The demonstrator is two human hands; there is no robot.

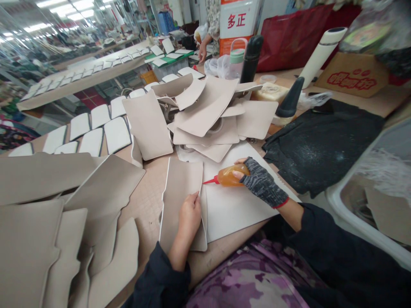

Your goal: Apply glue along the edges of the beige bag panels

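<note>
Fingers, two sets: my left hand pinches beige panel, right hand grips amber bottle, red nozzle best kept light at the panel's edge.

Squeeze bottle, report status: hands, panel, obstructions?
Right hand gripping squeeze bottle, red nozzle at edge of beige panel. Left hand pinching panel. Nozzle unobstructed; panel pile just beyond.
</note>
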